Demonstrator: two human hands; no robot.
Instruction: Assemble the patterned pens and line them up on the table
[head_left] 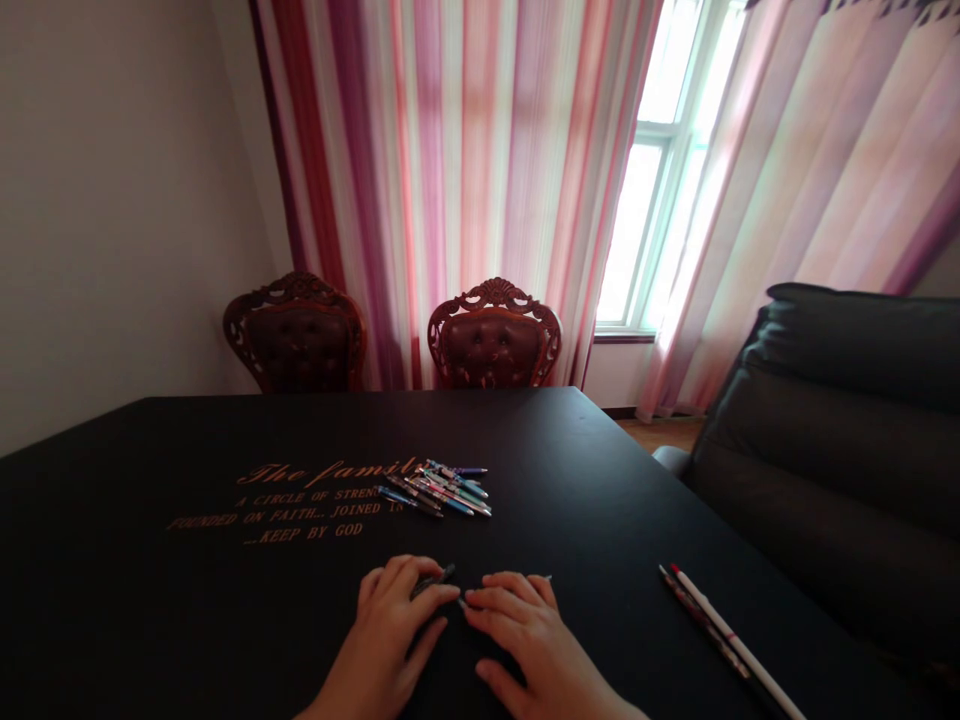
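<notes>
My left hand (390,612) curls around a dark pen (435,580), whose end pokes out above the fingers. My right hand (517,628) lies beside it, fingers closed over a slim pen (549,578), of which only a small tip shows. Both hands rest on the black table (300,440), their fingertips almost touching. Ahead of them lies a loose pile of slim patterned pens (439,490), blue, white and dark. Off to the right, a white pen (739,642) and a dark patterned pen (701,620) lie side by side.
Gold lettering (300,500) is printed on the tabletop left of the pile. Two carved wooden chairs (493,338) stand beyond the far edge, before striped curtains. A dark leather sofa (825,440) sits along the table's right side.
</notes>
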